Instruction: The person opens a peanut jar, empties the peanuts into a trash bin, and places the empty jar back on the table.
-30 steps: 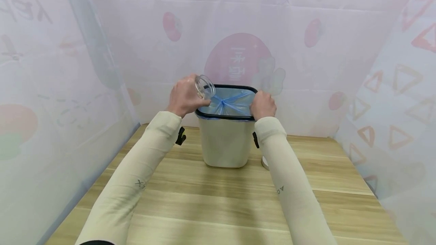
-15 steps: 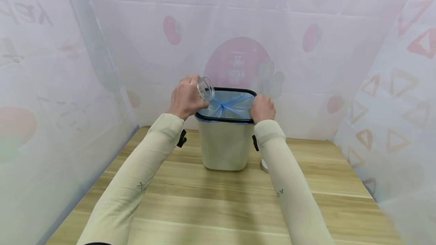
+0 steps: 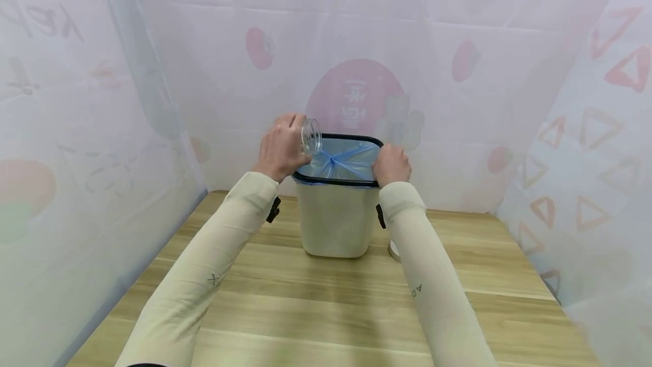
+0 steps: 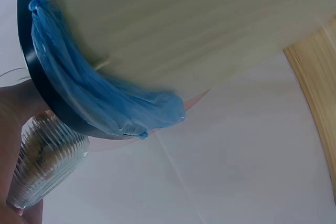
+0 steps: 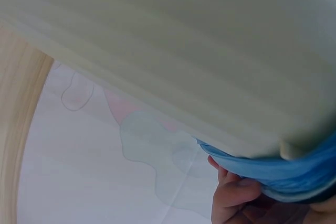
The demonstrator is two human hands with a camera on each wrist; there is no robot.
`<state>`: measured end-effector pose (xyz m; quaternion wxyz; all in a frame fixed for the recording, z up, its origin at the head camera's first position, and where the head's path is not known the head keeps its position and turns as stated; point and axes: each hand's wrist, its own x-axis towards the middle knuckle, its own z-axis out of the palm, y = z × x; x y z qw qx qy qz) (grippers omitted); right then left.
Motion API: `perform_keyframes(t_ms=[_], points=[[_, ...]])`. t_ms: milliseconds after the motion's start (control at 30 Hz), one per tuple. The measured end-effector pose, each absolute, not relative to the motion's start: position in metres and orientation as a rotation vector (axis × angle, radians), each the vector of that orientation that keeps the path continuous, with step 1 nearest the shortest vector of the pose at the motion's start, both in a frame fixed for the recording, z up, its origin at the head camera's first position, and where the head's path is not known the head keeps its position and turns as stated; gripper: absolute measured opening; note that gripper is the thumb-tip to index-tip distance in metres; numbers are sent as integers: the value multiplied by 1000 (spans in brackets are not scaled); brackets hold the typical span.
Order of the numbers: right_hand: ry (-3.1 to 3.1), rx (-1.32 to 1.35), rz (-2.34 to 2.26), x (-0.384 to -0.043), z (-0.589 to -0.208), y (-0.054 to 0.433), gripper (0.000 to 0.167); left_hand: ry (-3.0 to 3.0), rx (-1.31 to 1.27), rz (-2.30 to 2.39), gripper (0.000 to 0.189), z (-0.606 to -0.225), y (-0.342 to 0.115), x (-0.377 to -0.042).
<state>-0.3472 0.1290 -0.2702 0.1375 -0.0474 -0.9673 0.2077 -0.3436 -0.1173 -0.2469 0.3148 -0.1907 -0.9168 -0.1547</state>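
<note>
My left hand (image 3: 280, 146) grips a clear glass jar (image 3: 312, 136) lying on its side, its mouth turned right over the left end of a pale bin (image 3: 336, 220). Ridged glass shows on the jar (image 4: 50, 158) in the left wrist view; I cannot tell whether the brownish patch there is contents. A blue plastic bag (image 3: 351, 160) lines the bin, gathered inside and folded out under the black rim (image 3: 336, 181). My right hand (image 3: 392, 164) holds that rim at its right end. Its fingers (image 5: 233, 195) curl beside the bag's edge in the right wrist view.
The bin stands upright on a wood-grain table (image 3: 305, 310). A small round white item with a metallic edge (image 3: 394, 251), partly hidden by my right sleeve, lies to the bin's right. Printed cloth (image 3: 229, 84) hangs behind and on both sides.
The jar has tipped further, its mouth swinging toward the right. My right hand stays on the rim. The whole scene sits slightly lower in the head view.
</note>
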Motion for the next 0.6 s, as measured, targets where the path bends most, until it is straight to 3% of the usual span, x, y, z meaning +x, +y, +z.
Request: perform_keyframes(t_ms=[600], points=[[-2790,-140,593,-350,-269,123,17,-2336,-590,-302,84,-246,-115,-346]])
